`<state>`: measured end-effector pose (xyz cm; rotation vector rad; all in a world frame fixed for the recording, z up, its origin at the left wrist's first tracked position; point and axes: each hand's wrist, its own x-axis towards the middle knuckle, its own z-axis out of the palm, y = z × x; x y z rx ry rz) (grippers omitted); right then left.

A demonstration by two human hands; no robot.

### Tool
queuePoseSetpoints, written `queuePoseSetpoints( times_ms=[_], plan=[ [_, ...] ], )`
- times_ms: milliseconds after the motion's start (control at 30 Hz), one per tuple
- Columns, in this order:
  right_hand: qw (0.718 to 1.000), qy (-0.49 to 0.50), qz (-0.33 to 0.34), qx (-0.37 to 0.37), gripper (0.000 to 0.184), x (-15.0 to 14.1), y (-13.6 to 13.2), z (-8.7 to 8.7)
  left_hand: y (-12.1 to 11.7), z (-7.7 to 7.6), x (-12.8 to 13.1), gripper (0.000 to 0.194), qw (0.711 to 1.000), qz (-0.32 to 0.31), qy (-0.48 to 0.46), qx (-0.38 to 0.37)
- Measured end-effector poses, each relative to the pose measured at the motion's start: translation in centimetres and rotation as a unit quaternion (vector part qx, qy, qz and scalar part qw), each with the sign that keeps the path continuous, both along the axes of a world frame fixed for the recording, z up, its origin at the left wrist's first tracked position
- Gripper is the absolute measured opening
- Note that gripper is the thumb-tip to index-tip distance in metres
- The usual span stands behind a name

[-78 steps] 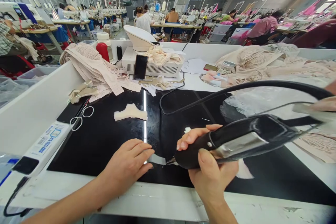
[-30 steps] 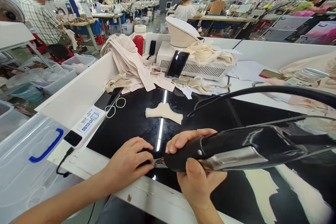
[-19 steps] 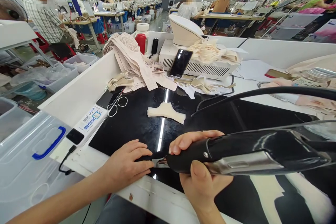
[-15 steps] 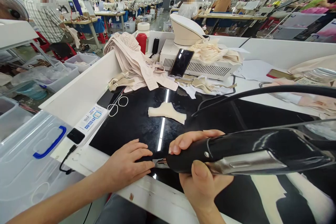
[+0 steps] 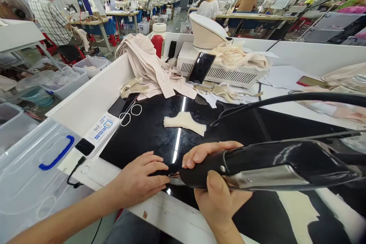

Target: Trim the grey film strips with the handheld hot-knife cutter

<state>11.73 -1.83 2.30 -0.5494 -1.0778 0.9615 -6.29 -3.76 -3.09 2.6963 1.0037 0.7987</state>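
Observation:
My right hand (image 5: 217, 194) is wrapped around the front of a long black hand-held tool (image 5: 274, 164), its thumb underneath and fingers over the far side. The tool has a shiny housing and a metal strip, and its exact kind I cannot make out. Its small metal front end (image 5: 175, 178) points left, close to the fingertips of my left hand (image 5: 140, 179). That hand lies flat with fingers stretched over the glossy black board (image 5: 137, 141); anything under the fingers is hidden. Beyond both hands lies a cream padded piece (image 5: 184, 122). Another cream piece (image 5: 299, 213) rests below the tool.
A thick black cable (image 5: 286, 100) arches over the right side. At the back stand a white vented box (image 5: 228, 74) with a phone (image 5: 201, 68) leaning on it, and a heap of beige strips (image 5: 148, 68). Scissors (image 5: 130, 114) lie at the left. People sit at sewing machines beyond.
The whole view has shifted slightly to the right. Both hands and the black tool keep nearly the same places relative to each other.

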Motion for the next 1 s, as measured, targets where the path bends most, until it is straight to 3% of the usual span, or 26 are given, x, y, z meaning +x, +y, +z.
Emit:
queuePoseSetpoints(
  times_ms=[167,500,667,800,1000],
  plan=[
    [1.000,0.007,-0.009,-0.005,0.031,0.1,-0.3,0.4,0.3,0.1,0.1,0.017,0.999,0.004,-0.015,-0.036],
    [1.000,-0.026,0.001,-0.006,0.032,0.0,-0.5,0.0,0.5,0.1,0.3,0.019,1.000,0.002,-0.001,-0.021],
    [0.999,-0.031,-0.025,-0.003,0.044,0.8,-0.6,1.2,0.8,0.0,-0.1,0.018,1.000,-0.020,0.003,-0.019],
    [0.996,-0.064,-0.056,-0.013,0.055,2.3,-0.5,2.7,2.3,0.4,-0.2,0.020,0.997,-0.061,0.028,-0.032],
    [0.979,-0.129,-0.150,-0.043,0.031,4.0,-0.1,3.5,6.2,1.7,1.3,0.029,0.983,-0.138,0.047,-0.110]
  ],
)
